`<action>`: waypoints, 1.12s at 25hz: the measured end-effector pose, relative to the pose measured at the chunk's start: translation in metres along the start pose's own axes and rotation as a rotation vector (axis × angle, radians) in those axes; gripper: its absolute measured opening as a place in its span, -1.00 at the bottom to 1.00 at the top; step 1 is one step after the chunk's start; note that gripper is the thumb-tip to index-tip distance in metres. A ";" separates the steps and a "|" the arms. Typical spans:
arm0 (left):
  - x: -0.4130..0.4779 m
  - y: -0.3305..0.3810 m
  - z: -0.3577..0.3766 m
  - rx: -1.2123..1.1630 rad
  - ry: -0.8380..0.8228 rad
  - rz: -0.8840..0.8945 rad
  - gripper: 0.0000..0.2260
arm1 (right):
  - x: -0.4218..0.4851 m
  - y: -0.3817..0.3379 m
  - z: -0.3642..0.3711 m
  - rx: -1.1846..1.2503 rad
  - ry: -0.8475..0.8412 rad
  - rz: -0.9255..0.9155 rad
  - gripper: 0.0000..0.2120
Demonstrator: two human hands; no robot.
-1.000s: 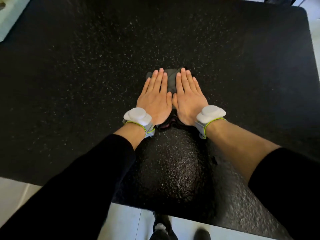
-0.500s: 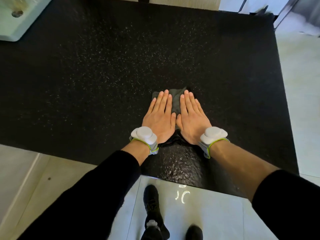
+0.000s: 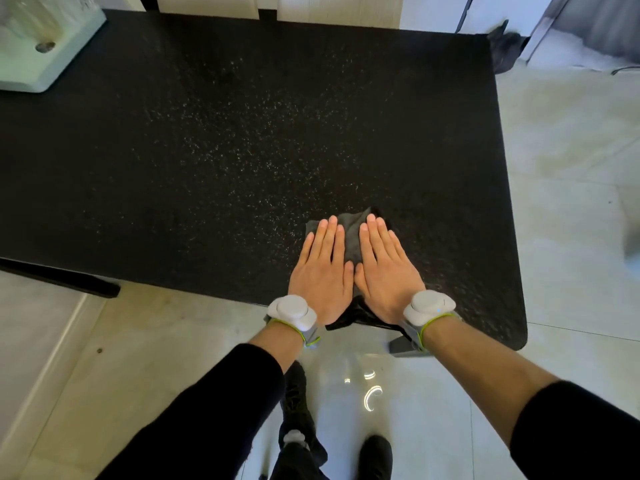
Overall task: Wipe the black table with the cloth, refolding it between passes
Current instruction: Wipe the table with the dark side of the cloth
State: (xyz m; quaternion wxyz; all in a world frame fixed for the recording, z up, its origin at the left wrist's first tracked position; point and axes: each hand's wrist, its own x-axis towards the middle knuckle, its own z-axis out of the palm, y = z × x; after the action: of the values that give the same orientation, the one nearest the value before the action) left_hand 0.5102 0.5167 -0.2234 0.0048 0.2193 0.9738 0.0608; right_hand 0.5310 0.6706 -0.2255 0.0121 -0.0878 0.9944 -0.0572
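**Cloth (image 3: 351, 237) pinned under two flat hands at the near edge of the table**

Most of the dark grey cloth is hidden. Only a crumpled strip shows between the two hands, with corners poking out past the fingertips and a bunched dark end between the wrists. That end sits right at the near edge of the table (image 3: 207, 150); whether it hangs over cannot be told, since dark fabric merges with the dark top.

The left hand (image 3: 320, 271) and right hand (image 3: 384, 271) lie side by side, palms down and thumbs nearly touching. Their fingers are straight and close together, pressing on the cloth and gripping nothing.

Each wrist carries a rounded white puck on a grey band with a lime edge, the left one (image 3: 292, 311) and the right one (image 3: 427, 306). Black sleeves are pushed up the forearms.

The top of the table is matte black, flecked with pale specks, with rounded corners; its left side is cut off by the frame. At the far left corner stands a pale greenish-white angular object (image 3: 38, 46), only partly in view and hard to identify.

Glossy pale floor tiles (image 3: 571, 168) surround the table and reflect a curved light below the wrists. Black shoes (image 3: 375, 452) show at the bottom. A blurred dark shape (image 3: 505, 46) lies on the floor beyond the far right corner.
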 end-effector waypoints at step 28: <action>0.272 -0.075 0.005 0.006 -0.008 0.190 -0.39 | 0.234 0.075 -0.001 0.029 0.077 0.286 -0.30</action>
State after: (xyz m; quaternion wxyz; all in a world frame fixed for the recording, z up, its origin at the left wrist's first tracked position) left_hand 0.2320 0.5661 -0.2325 0.0025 0.3109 0.9487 0.0572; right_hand 0.2878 0.7031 -0.2361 -0.0166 0.0573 0.9956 -0.0728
